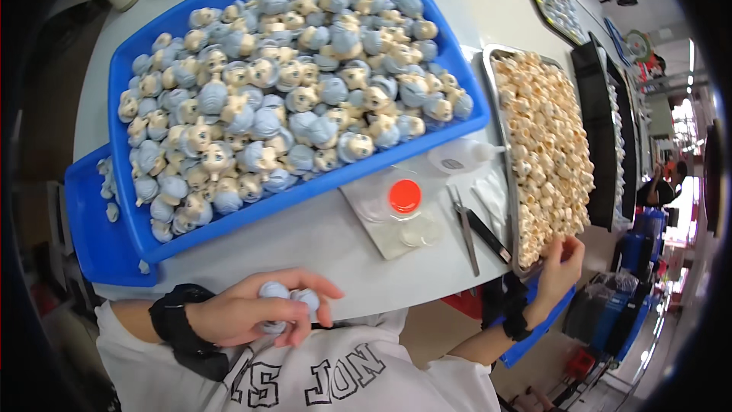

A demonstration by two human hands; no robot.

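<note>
My left hand [242,310] is closed around a few pale blue doll heads [275,291], just in front of the table's near edge. Their hair sides show between my fingers. At the near right corner of a metal tray [490,80], my right hand [563,265] has its fingertips pinched together over small cream doll face pieces [545,145]. What sits between those fingertips is hidden. A large blue tray [305,188] in the middle is heaped with cream-faced, blue-haired doll heads [259,107].
Tweezers [467,236], a black-handled tool [489,235], a red-capped jar [405,196] and a white squeeze bottle [461,156] lie between the trays. A second blue tray [84,206] sits under the big one at left. Black trays [591,122] stand at right.
</note>
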